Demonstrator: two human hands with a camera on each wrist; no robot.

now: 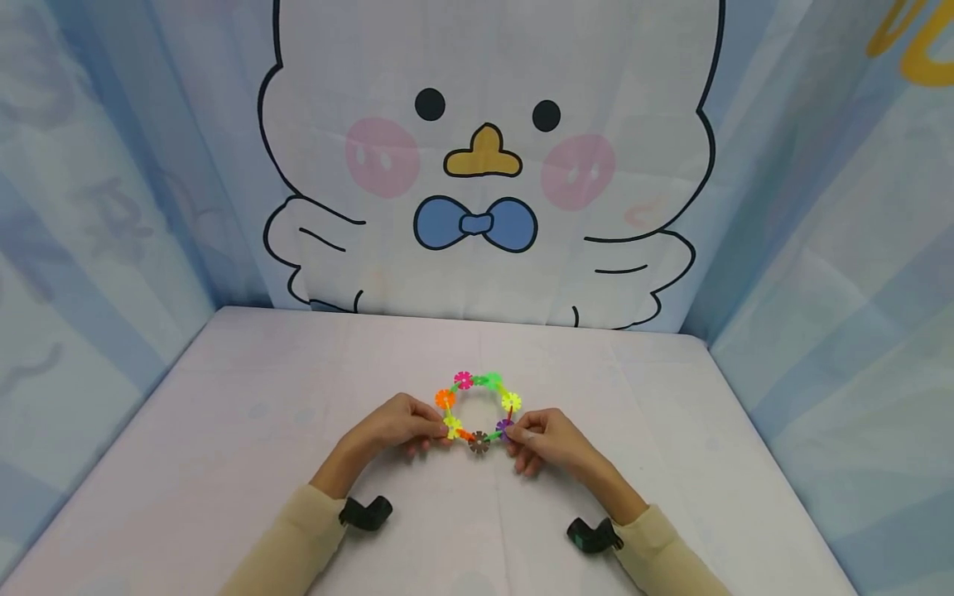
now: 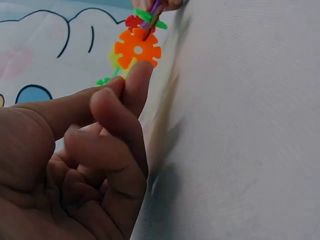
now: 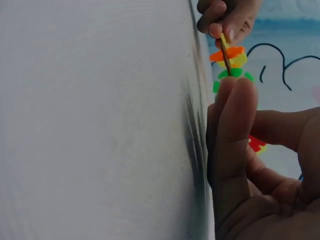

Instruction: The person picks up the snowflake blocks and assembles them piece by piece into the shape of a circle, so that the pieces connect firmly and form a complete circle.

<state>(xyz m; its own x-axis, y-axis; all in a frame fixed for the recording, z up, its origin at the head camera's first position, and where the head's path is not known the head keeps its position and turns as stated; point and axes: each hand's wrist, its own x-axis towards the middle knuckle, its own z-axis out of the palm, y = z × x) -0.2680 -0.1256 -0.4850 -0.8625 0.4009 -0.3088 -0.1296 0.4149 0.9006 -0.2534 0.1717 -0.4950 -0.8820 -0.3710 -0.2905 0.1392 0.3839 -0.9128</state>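
Note:
A ring of interlocked plastic snowflake discs (image 1: 464,380) in pink, orange, yellow, green, purple and brown is held between the two hands over the middle of the table. My left hand (image 1: 405,422) pinches a yellow disc (image 1: 451,424) at the ring's near left between thumb and fingertip. On the other side, my right hand (image 1: 553,439) pinches a purple disc (image 1: 503,427). The brown disc (image 1: 479,442) sits between them at the near side. In the left wrist view an orange disc (image 2: 138,49) shows just beyond the fingertips. Fingertips partly hide the gripped discs.
A pale cloth covers the table (image 1: 633,480). Behind it hangs a backdrop (image 1: 477,281) printed with a white cartoon bird, and blue-and-white curtains (image 1: 89,248) close off both sides. A black wrist camera (image 1: 367,513) is strapped at each sleeve.

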